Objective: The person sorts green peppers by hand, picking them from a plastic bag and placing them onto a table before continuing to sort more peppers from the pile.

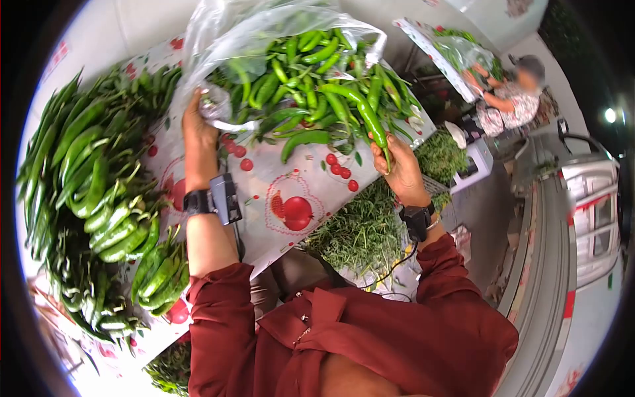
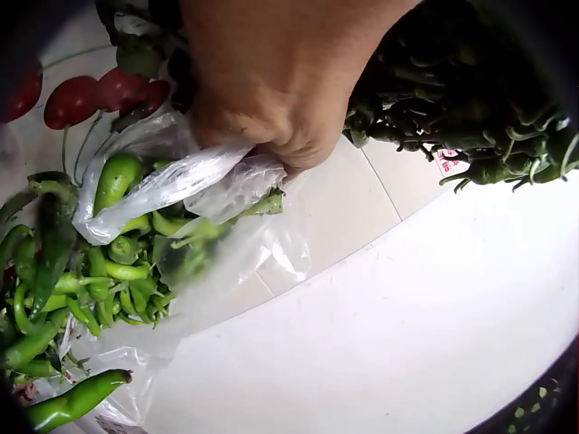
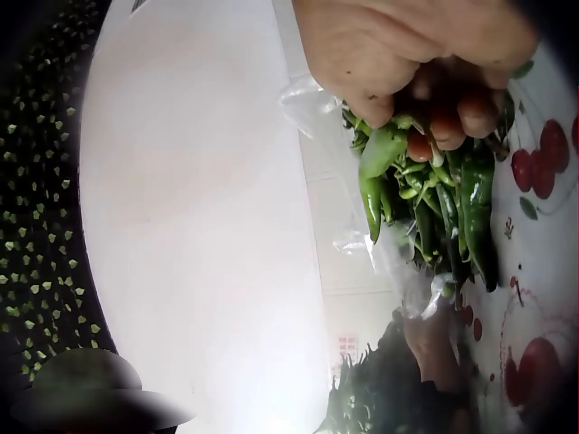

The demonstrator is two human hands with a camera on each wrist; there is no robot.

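Observation:
In the head view my left hand (image 1: 200,129) grips the bunched edge of a clear plastic bag (image 1: 215,49). The left wrist view shows the fingers closed over the gathered plastic (image 2: 167,185), with green peppers showing under and through it. A long green chili pepper (image 1: 362,106) is pinched at its lower end between the thumb and fingers of my right hand (image 1: 402,171). Its other end reaches over a loose pile of green chilies (image 1: 311,92) at the bag's mouth. In the right wrist view my right hand (image 3: 407,41) is close above the pile.
Larger heaps of long green peppers (image 1: 86,165) cover the left of the fruit-patterned tablecloth (image 1: 264,192). Leafy green cuttings (image 1: 364,231) lie below the table's edge. Another person (image 1: 509,106) works at a separate table at upper right. A parked vehicle (image 1: 595,218) stands far right.

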